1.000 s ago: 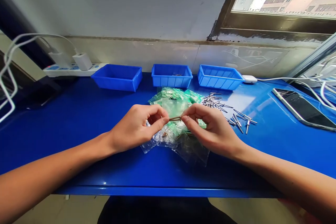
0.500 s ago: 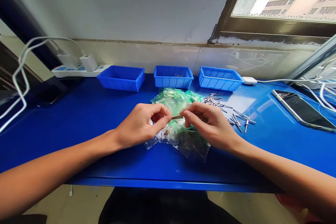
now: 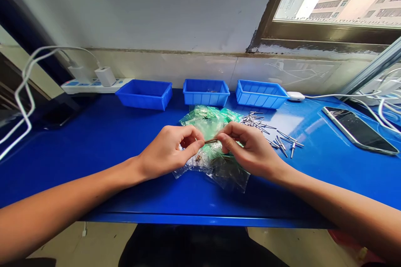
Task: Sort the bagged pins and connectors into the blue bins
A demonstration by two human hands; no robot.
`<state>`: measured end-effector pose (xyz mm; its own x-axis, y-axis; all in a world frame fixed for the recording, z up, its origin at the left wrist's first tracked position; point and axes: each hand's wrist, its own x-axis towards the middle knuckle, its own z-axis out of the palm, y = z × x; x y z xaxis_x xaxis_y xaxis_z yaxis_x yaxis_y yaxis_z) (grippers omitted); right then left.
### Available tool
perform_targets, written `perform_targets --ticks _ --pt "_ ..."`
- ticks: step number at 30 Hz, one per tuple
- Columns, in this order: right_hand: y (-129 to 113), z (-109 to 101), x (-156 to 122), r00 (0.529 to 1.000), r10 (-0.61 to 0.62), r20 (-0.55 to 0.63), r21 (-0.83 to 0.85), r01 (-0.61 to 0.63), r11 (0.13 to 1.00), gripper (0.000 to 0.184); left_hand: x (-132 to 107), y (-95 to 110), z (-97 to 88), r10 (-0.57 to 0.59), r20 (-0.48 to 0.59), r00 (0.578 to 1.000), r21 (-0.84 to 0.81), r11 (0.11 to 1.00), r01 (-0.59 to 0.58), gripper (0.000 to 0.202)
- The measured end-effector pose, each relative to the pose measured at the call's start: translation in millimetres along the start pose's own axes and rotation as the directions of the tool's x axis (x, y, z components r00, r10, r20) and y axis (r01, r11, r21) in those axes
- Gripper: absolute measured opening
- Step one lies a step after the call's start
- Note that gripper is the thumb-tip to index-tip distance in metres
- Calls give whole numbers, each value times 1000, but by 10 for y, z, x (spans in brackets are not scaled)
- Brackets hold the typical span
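Observation:
A thin brass-coloured metal rod (image 3: 211, 141) is pinched at one end between the thumb and fingertips of my left hand (image 3: 169, 149). My right hand (image 3: 249, 147) grips its other end the same way, so it lies nearly level between them. My fingertips cover both ends. Beneath my hands spreads a heap of clear and green-tinted plastic bags (image 3: 230, 175), with a few small brass-coloured pieces showing inside. Just past my right hand lie loose silver pins that look like blind rivets (image 3: 282, 147).
Along the wall stand three blue bins: a left bin (image 3: 143, 96), a middle bin (image 3: 206, 99) holding something small, and a right bin (image 3: 261, 99). A phone (image 3: 360, 130) lies at the right. Behind the left bin is a white power strip (image 3: 94, 87) with cables.
The view has shifted very slightly. Both hands keep the same pinch on the rod, which has barely moved between them.

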<state>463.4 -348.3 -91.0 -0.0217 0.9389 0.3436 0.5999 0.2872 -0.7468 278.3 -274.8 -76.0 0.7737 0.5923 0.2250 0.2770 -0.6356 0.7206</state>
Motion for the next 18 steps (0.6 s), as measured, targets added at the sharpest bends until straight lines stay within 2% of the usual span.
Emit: perform_targets --ticks 12,18 --pt "-15 8 13 999 29 32 -2 -29 1000 21 9 33 11 -62 8 998 -28 998 63 19" --pt "-4 16 19 998 27 49 24 -29 999 20 7 36 7 -56 10 998 -7 998 56 19"
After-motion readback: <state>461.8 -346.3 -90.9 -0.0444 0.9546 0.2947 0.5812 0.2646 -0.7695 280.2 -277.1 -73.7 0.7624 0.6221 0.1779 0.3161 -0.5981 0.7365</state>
